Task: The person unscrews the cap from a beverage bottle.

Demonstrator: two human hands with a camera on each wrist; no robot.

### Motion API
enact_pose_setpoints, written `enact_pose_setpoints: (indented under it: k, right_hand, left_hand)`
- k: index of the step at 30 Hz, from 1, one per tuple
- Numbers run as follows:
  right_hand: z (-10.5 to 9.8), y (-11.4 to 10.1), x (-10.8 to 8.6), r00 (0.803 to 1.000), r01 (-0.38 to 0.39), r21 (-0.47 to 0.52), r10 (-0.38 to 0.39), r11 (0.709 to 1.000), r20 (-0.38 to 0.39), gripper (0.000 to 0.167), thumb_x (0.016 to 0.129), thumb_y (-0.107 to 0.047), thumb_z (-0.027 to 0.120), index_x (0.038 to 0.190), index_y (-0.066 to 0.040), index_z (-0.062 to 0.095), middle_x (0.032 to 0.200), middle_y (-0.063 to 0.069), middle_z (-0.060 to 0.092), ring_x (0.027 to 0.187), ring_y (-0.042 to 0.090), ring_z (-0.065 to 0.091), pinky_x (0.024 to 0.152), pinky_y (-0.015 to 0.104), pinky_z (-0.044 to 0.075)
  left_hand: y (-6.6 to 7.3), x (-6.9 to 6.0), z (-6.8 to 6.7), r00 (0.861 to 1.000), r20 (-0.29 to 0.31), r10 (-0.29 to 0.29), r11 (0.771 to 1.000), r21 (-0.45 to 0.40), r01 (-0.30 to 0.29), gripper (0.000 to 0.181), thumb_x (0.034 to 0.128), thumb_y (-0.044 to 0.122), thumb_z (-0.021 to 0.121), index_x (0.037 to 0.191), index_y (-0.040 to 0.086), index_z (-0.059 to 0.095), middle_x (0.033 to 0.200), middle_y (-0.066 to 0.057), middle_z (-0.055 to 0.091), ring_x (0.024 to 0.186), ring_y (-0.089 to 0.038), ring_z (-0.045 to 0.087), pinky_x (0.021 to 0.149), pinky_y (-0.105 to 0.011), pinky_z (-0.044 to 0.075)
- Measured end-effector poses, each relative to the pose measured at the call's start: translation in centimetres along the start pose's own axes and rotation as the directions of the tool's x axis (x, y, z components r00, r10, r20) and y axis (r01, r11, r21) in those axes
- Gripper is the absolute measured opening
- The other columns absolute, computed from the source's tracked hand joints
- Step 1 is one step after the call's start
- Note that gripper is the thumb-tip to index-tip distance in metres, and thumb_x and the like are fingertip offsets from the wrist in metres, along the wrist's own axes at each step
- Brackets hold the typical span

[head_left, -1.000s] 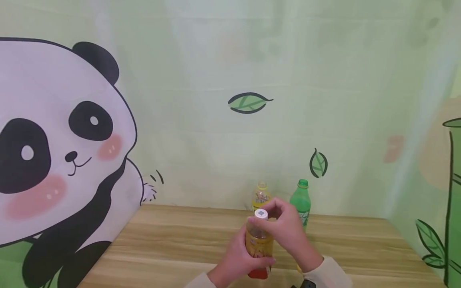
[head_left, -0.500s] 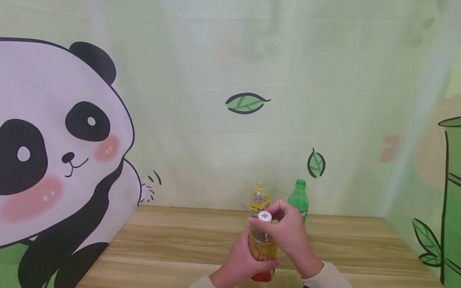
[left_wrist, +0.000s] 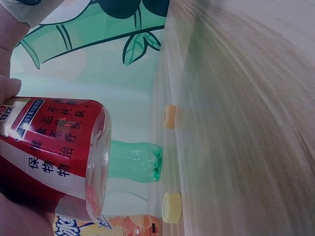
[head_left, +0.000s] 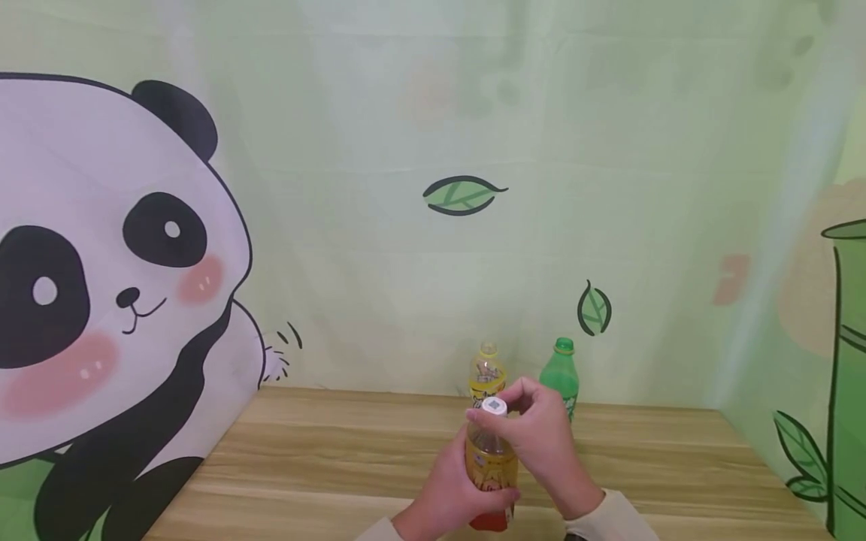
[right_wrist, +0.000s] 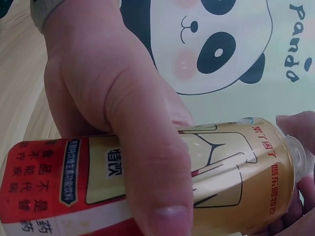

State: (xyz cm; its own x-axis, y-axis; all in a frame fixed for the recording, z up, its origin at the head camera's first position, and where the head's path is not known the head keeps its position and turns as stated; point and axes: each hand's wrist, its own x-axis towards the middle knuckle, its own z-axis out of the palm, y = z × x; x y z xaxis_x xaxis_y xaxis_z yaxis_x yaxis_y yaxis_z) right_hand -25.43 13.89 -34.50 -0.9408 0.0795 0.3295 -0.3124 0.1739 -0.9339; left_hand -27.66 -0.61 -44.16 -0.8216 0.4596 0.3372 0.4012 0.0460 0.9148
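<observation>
A drink bottle [head_left: 492, 466] with a gold and red label is held up off the table, nearly upright. My left hand [head_left: 446, 485] wraps round its body, thumb across the front. At the top, my right hand [head_left: 541, 432] pinches the white cap [head_left: 495, 406] between thumb and fingers. In the right wrist view, the left hand [right_wrist: 142, 123] covers the middle of the label, and the right fingers [right_wrist: 300, 130] are at the clear neck. The bottle's red lower end [left_wrist: 54, 152] and clear base show in the left wrist view, apart from the table.
Behind the hands stand a yellow-labelled bottle [head_left: 488, 372] and a green bottle [head_left: 560, 372]. An orange cap [left_wrist: 170, 116] and a yellow cap [left_wrist: 172, 207] lie on the wooden table [head_left: 325, 443]. A panda-printed cloth [head_left: 338, 225] hangs behind.
Both hands and the bottle have shifted slightly right and nearer, then a little back. The right hand keeps its pinch on the cap. The view has turned slightly.
</observation>
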Motion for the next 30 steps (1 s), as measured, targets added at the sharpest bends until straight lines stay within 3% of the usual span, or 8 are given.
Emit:
enact_pose_setpoints:
  k: [16,25,30]
  right_hand:
    - [-0.7,0.3,0.4,0.993,0.0,0.092,-0.011,0.996,0.119,0.034,0.071,-0.009,0.093,0.086,0.002,0.064,0.087,0.007,0.07,0.084,0.017,0.067,0.075,0.026,0.058]
    - [-1.6,0.9,1.4,0.96,-0.024,0.117,-0.01,0.993,0.278,0.025,0.076,-0.009,0.089,0.087,-0.009,0.067,0.093,0.002,0.07,0.085,0.015,0.066,0.079,0.028,0.058]
    - [-1.9,1.3,1.8,0.937,-0.022,0.112,-0.018,0.993,0.348,0.021,0.079,-0.011,0.087,0.09,-0.01,0.068,0.092,-0.002,0.071,0.085,0.014,0.065,0.079,0.029,0.058]
  left_hand:
    - [0.1,-0.2,-0.1,1.0,0.009,0.022,1.0,-0.015,-0.022,0.072,0.0795,0.023,0.087,0.14,0.029,0.048,0.119,0.003,0.067,0.101,-0.013,0.068,0.089,-0.027,0.057]
    - [0.0,-0.3,-0.1,0.997,0.021,0.069,0.998,-0.004,-0.069,0.069,0.079,0.021,0.087,0.137,0.025,0.05,0.114,0.002,0.069,0.096,-0.01,0.069,0.088,-0.027,0.058]
    - [0.0,-0.3,-0.3,0.998,0.032,0.048,0.999,-0.017,-0.047,0.069,0.0797,0.022,0.087,0.138,0.026,0.05,0.116,0.003,0.068,0.098,-0.011,0.069,0.089,-0.027,0.058]
